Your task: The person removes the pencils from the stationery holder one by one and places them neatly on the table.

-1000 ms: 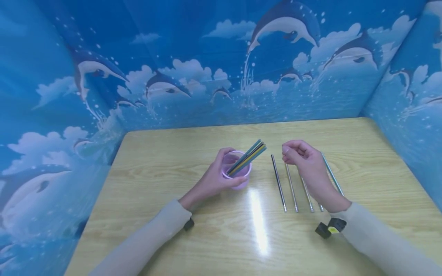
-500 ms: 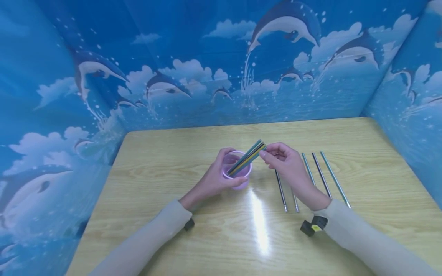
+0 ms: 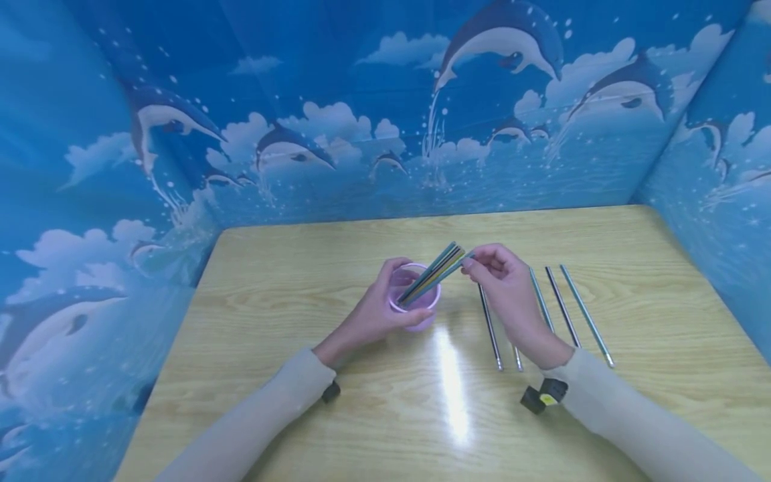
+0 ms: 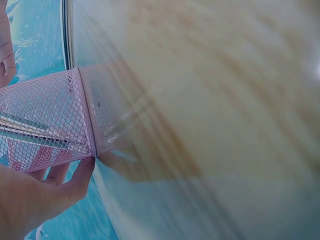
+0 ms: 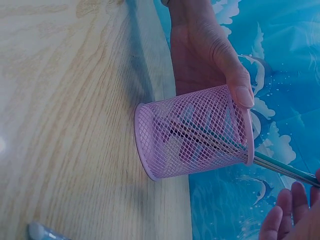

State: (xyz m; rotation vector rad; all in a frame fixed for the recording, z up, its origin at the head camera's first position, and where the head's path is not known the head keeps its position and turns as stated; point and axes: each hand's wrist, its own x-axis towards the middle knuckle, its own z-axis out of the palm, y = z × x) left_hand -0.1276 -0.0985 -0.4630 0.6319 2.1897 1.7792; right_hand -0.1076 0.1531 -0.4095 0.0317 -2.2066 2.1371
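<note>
A pink mesh pencil cup point(image 3: 419, 321) stands on the table, gripped by my left hand point(image 3: 385, 308) with its fingers and thumb around the rim. Inside, a bundle of pencils point(image 3: 429, 271) leans to the right, mostly teal, dark and yellow. The thumb and fingers of my right hand point(image 3: 506, 288) pinch the upper end of a teal pencil point(image 3: 450, 271), whose lower part is still in the cup. In the right wrist view, the cup point(image 5: 200, 135) shows the pencils slanting through its mesh.
To the right lie several pencils in a row: a dark one point(image 3: 490, 328), one mostly hidden by my right hand point(image 3: 518, 358), a teal one point(image 3: 542, 301), another dark one point(image 3: 563, 308) and another teal one point(image 3: 587, 314). Dolphin-printed cloth point(image 3: 361, 167) surrounds the wooden table point(image 3: 271, 281).
My right hand has moved left from the loose pencils to the bundle and taken hold of a teal pencil, which now stands slightly apart from the others. My left hand stays on the cup.
</note>
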